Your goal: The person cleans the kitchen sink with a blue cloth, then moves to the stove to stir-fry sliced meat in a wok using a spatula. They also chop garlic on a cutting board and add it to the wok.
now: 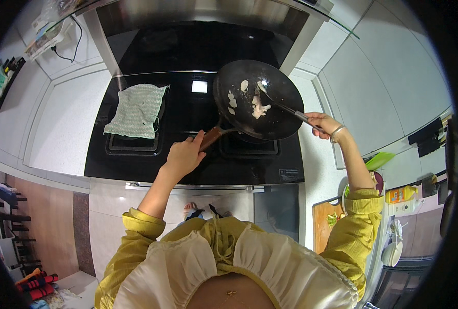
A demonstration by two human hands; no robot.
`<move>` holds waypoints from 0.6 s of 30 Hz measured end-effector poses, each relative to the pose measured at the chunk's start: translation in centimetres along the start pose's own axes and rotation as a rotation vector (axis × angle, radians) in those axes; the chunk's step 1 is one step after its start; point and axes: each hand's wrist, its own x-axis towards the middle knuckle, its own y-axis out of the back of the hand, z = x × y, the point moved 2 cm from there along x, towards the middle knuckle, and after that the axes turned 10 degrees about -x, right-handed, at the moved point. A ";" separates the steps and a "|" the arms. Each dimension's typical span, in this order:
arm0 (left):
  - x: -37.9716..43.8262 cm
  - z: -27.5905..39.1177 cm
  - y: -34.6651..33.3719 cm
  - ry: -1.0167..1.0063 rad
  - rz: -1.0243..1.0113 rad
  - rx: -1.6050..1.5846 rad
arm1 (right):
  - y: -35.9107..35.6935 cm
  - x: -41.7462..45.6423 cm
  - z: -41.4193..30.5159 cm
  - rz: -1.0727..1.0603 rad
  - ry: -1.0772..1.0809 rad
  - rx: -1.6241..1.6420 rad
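Observation:
A dark wok [287,92] sits over the right burner of a black glass cooktop [182,166]. My left hand [184,154] grips its brown wooden handle [211,139]. In my right hand [323,124] is the grey handle of a metal cooking utensil [283,106], and its dark shaft reaches down into the wok. The utensil's head is hard to make out among the food. Pale pieces of food [259,107] are clumped near its tip. Several thin pale slices [232,102] stick to the wok's left side.
A patterned cloth [138,110] covers something on the left burner. On the right counter are a wooden cutting board [321,224] with green pieces on it, a green board [379,160] and a yellow bottle [401,194]. A range hood [198,11] spans the far side.

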 end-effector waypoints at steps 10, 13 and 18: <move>0.0 -0.1 -0.2 -0.008 0.000 -0.005 | -6.4 -0.4 -2.5 0.206 0.192 -1.117; 0.0 -0.1 -0.3 -0.011 0.006 -0.020 | -2.8 -2.8 -2.3 0.221 0.226 -1.113; 0.1 0.5 -0.1 -0.013 0.003 0.024 | -3.4 -1.6 0.6 0.284 0.155 -1.015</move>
